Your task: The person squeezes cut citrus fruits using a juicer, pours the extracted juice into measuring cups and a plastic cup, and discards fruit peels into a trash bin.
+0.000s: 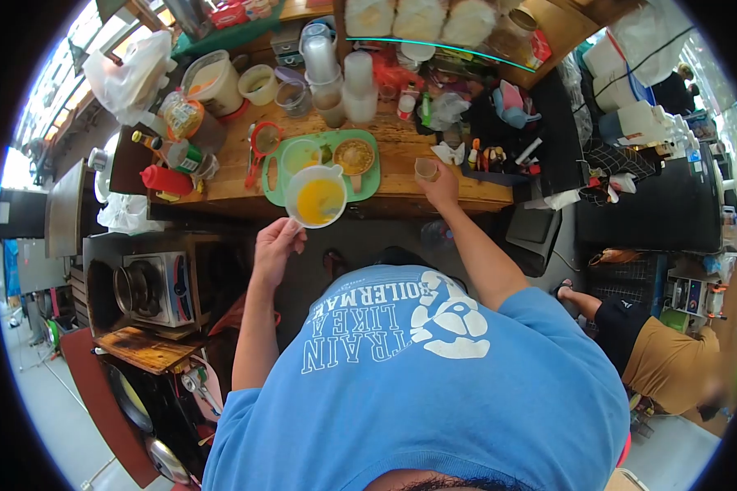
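My left hand (280,237) is closed on the handle of a white plastic jug (341,193), which has a small spout and yellow liquid in it. The jug is over the front edge of a green cutting board (370,185). On that board are a translucent bowl (291,154), a small green fruit (326,153) and a bowl of light brown crumbly stuff (354,155). Farther right, at the counter's front edge, my right hand (442,188) has its fingers wrapped round a small cup (426,168). What the cup contains, if anything, I cannot make out.
A red-rimmed strainer (266,137) lies left of the board. Stacked plastic cups (360,86), tubs (258,84) and a red squeeze bottle (165,179) stand on the wooden counter (401,139). Another person (663,360) is low down at the right.
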The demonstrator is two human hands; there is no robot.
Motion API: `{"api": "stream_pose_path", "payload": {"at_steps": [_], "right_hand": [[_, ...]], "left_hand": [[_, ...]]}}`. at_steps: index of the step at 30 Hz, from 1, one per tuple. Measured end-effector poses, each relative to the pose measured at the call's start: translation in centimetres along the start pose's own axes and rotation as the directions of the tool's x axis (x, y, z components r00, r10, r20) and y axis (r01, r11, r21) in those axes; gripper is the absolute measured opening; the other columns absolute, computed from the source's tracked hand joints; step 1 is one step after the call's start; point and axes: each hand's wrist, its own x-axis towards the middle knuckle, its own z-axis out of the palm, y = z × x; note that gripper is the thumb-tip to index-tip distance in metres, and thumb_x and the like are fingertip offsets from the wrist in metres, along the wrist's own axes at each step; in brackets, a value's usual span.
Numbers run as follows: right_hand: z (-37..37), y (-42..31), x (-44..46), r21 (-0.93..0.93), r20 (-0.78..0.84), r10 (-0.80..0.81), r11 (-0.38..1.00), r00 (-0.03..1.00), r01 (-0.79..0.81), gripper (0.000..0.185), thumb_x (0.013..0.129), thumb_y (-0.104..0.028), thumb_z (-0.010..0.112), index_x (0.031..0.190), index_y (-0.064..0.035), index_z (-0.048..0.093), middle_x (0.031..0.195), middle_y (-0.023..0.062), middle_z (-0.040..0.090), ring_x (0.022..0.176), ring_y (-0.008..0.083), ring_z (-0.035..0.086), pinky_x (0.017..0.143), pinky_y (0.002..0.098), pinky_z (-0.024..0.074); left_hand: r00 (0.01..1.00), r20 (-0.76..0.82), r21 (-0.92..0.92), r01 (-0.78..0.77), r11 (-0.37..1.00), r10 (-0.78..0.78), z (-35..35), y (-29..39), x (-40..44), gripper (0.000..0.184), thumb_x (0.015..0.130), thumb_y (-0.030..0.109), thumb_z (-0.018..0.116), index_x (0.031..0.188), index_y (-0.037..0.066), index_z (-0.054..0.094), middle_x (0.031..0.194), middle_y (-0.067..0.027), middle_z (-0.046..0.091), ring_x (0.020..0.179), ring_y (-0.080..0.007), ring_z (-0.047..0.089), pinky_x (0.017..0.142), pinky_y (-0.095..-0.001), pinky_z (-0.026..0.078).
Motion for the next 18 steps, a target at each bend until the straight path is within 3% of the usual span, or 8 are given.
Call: {"api": "stream_pose_path", "payload": {"at_steps": [3, 6, 10, 17, 18], "right_hand": [[-0.7, 0.3, -0.2, 0.055, -0.123, 0.037, 0.998, 0.992, -0.03, 0.05, 0.076, -0.023, 0.08, 0.12, -0.0061, 0.064, 0.115, 0.0158, 0.067, 0.109, 0.0332, 0.065, 0.09, 0.0423, 0.0509], [-2.8, -1.1, -0.7, 0.013, -0.076, 0.138, 0.99, 0.987, -0.138, 0.053, 0.077, -0.022, 0.079, 0.124, -0.0065, 0.059, 0.118, 0.0165, 0.065, 0.11, 0.0347, 0.063, 0.091, 0.0444, 0.0504], [-3.0, 1.1, -0.1, -0.067, -0.132, 0.08, 0.994, 0.988, -0.089, 0.054, 0.077, -0.022, 0.079, 0.124, -0.0079, 0.057, 0.118, 0.0162, 0.064, 0.112, 0.0364, 0.061, 0.091, 0.0458, 0.0497], [-3.9, 2.1, 0.3, -0.008, -0.092, 0.048, 0.999, 0.995, -0.049, 0.059, 0.074, -0.021, 0.081, 0.125, -0.0044, 0.055, 0.119, 0.0178, 0.063, 0.113, 0.0373, 0.061, 0.094, 0.0454, 0.049], [-3.9, 2.5, 0.3, 0.013, -0.082, 0.015, 1.0, 0.997, -0.014, 0.061, 0.074, -0.021, 0.081, 0.125, -0.0034, 0.055, 0.119, 0.0182, 0.063, 0.113, 0.0375, 0.061, 0.094, 0.0451, 0.049]], "left_hand": [[0.998, -0.018, -0.013, 0.066, 0.998, -0.067, 4.6, -3.7, 2.5, 0.024, 0.104, 0.024, 0.057, 0.096, 0.003, 0.067, 0.084, -0.0021, 0.065, 0.066, -0.0078, 0.056, 0.062, -0.0228, 0.047], [0.985, -0.008, -0.055, 0.172, 0.984, -0.172, 9.2, -7.6, 6.0, 0.025, 0.104, 0.027, 0.057, 0.098, 0.005, 0.067, 0.086, -0.0006, 0.065, 0.064, -0.0074, 0.055, 0.06, -0.0235, 0.048], [0.972, -0.067, -0.056, 0.221, 0.974, -0.225, 15.1, -11.8, 11.3, 0.031, 0.105, 0.033, 0.055, 0.099, 0.004, 0.065, 0.086, -0.0012, 0.062, 0.065, -0.0089, 0.055, 0.061, -0.0263, 0.05], [0.967, -0.132, -0.041, 0.216, 0.976, -0.219, 19.4, -15.5, 17.5, 0.036, 0.104, 0.039, 0.054, 0.099, 0.005, 0.065, 0.086, -0.0005, 0.063, 0.064, -0.0088, 0.056, 0.058, -0.0255, 0.05], [0.971, -0.133, 0.044, 0.208, 0.977, -0.201, 19.4, -15.5, 17.9, 0.038, 0.103, 0.042, 0.056, 0.099, 0.005, 0.066, 0.085, -0.0005, 0.064, 0.066, -0.0087, 0.058, 0.058, -0.025, 0.05]]}}
